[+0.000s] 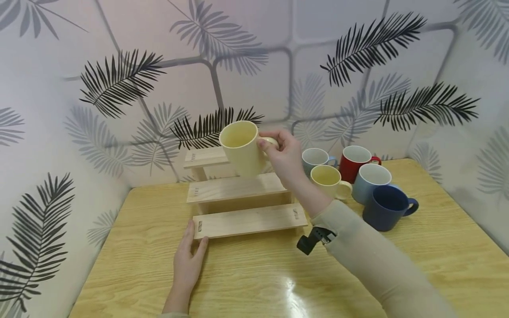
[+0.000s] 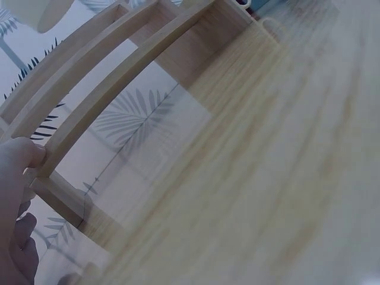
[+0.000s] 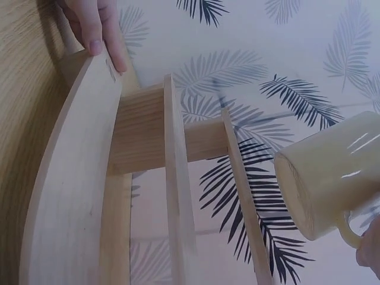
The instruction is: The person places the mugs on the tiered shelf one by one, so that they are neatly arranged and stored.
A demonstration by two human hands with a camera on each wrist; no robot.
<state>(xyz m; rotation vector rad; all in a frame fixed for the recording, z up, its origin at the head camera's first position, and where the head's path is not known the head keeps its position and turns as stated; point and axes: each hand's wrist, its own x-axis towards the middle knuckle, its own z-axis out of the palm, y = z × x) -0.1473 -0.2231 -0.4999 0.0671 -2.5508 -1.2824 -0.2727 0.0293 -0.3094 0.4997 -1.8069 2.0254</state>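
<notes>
A pale yellow mug (image 1: pixel 241 150) is held up above the wooden three-step rack (image 1: pixel 246 223). My right hand (image 1: pixel 284 154) pinches the mug by its handle, and the mug's base (image 3: pixel 295 196) shows in the right wrist view. At the rack's lowest step, my left hand (image 1: pixel 188 260) holds the left end, the thumb at the front edge and a finger along the side. In the left wrist view the thumb (image 2: pixel 27 153) presses against the board's end, while the other fingers hang curled lower down.
Right of the rack stand a second yellow mug (image 1: pixel 326 181), a grey-blue mug (image 1: pixel 309 168), a red mug (image 1: pixel 350 165), a light blue mug (image 1: pixel 367 185) and a dark blue mug (image 1: pixel 383 210). A leaf-patterned wall (image 1: pixel 254 66) closes off the wooden table (image 1: pixel 246 278) behind.
</notes>
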